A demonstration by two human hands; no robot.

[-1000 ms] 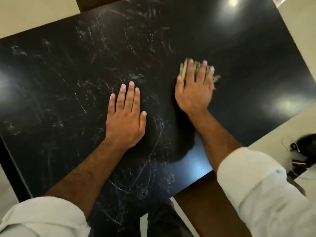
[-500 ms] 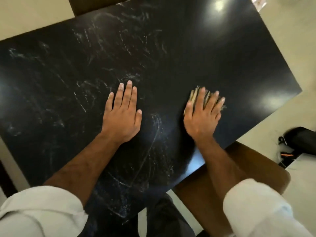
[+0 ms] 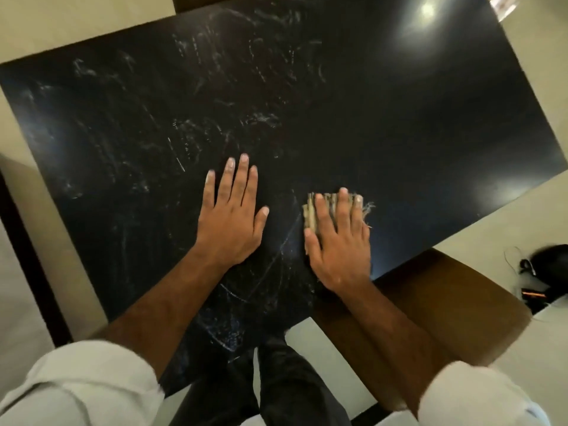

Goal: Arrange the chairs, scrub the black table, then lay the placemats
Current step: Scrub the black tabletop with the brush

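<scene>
While the person leans over it, the black table (image 3: pixel 384 118) takes up most of what I can see. It is glossy, with pale smears and streaks ahead of and to the left of the left fingers (image 3: pixel 242 179) and a cleaner dark stretch beyond the right fingers (image 3: pixel 321 216). Back from those right fingers, under the forearm, the seat of a brown wooden chair (image 3: pixel 455 305) shows just past the table's near edge. White sleeves (image 3: pixel 86 385) are pushed up both forearms, and dark trousers (image 3: pixel 276 388) show between them. The left hand (image 3: pixel 229 222) lies palm down on the table, fingers straight and close together, thumb angled toward the other hand. Just beside it, the right hand (image 3: pixel 338 244) presses a frayed tan scrub pad (image 3: pixel 310 210) flat against the table with straight fingers, nothing curled round it. The pad pokes out ahead of the fingertips and on the thumb side. Well off to the right of those fingers, a small black object (image 3: pixel 550 262) with a thin cord lies on the pale floor (image 3: pixel 507 226).
</scene>
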